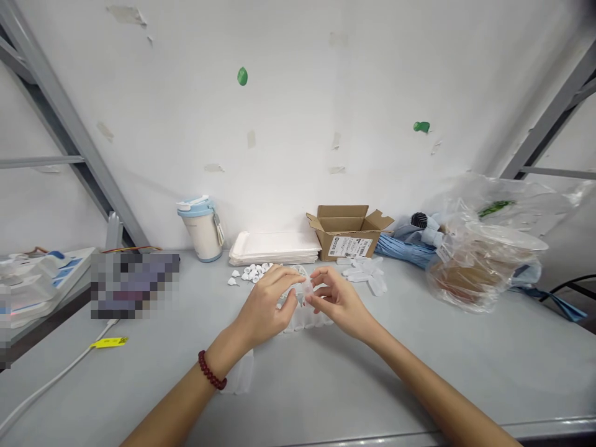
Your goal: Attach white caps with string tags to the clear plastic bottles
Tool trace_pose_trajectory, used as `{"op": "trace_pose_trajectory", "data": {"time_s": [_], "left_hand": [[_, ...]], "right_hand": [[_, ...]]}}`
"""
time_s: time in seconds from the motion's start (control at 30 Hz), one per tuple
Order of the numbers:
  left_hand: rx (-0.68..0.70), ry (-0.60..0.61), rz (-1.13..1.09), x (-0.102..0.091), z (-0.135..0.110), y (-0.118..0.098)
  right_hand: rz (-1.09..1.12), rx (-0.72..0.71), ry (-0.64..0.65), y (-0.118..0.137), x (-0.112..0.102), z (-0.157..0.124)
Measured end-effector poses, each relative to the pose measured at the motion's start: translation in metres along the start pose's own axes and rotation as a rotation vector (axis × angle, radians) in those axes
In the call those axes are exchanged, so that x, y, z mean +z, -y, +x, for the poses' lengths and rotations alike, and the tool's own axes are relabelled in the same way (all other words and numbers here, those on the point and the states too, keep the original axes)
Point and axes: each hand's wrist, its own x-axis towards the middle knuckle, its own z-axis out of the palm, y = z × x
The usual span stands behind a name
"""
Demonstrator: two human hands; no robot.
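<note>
A small translucent plastic bottle (308, 287) is held up between my two hands above the table. My right hand (342, 304) grips it between thumb and fingers. At the bottle's upper end are the fingertips of my left hand (267, 303), with the thumb lower and closer to me; the fingers partly hide the contact. Below the hands lies a row of similar translucent bottles (305, 320), partly covered. White pointed caps (254, 272) are heaped just beyond my left hand. Past my right hand are more loose translucent bottles (365, 271).
Behind stand a white and blue tumbler (200, 230), stacked white packets (274, 247) and an open cardboard box (347, 233). Plastic-wrapped spools (488, 267) sit at right. More translucent pieces (242, 374) lie by my left wrist. A white cable (56, 382) crosses the left side.
</note>
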Motion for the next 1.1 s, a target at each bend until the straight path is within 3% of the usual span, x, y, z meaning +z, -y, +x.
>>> {"op": "trace_pose_trajectory", "data": {"time_s": [0.17,0.37,0.5,0.83,1.0,1.1], "left_hand": [[-0.045,0.008,-0.038,0.0,0.0,-0.001],[-0.368,0.01,-0.102,-0.002,0.006,-0.004],[-0.455,0.097,-0.206,-0.004,0.01,-0.007],[-0.362,0.234,-0.399,-0.013,0.011,-0.006],[-0.335,0.084,-0.185,-0.007,0.005,0.001],[-0.204,0.039,-0.028,-0.006,0.003,0.001]], "right_hand": [[-0.021,-0.013,-0.007,0.0,0.001,0.0],[-0.108,-0.084,-0.037,0.002,0.005,-0.002],[-0.173,-0.134,-0.058,0.002,0.008,-0.004],[-0.192,-0.176,-0.013,0.008,0.008,-0.006],[-0.237,-0.13,-0.053,0.005,0.008,-0.004],[-0.236,-0.062,-0.074,0.0,0.006,-0.001]]}}
